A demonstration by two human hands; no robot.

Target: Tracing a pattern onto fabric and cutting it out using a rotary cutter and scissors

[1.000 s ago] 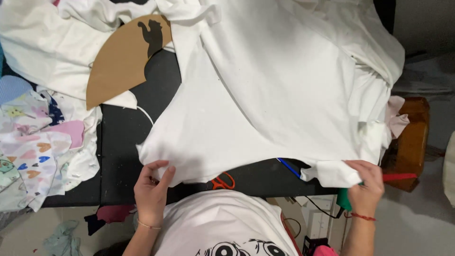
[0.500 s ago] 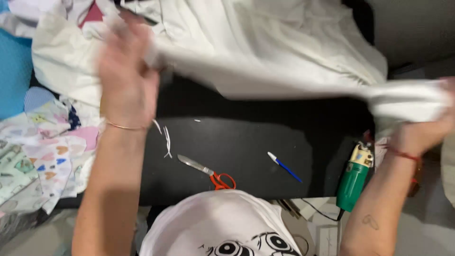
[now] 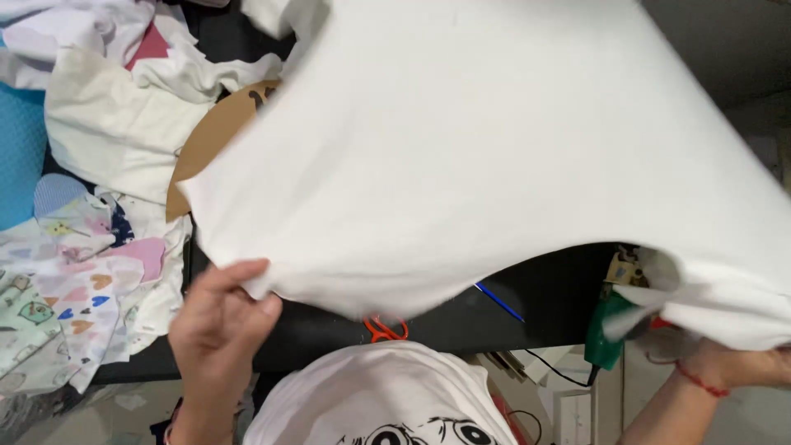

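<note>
White fabric sheet [image 3: 461, 156] mid-spread above counter [image 3: 544, 301] | left hand [image 3: 218, 317], right hand [image 3: 733, 363] fingers pinching edges | next likely needs even lowering, tension kept

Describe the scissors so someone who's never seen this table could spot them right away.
Start at the black table under the big white fabric sheet that both hands hold up. Follow the sheet's near edge to its lowest point, just above the person's white shirt. The orange-handled scissors peek out there, left of the blue pen; only their orange loops show.
</note>
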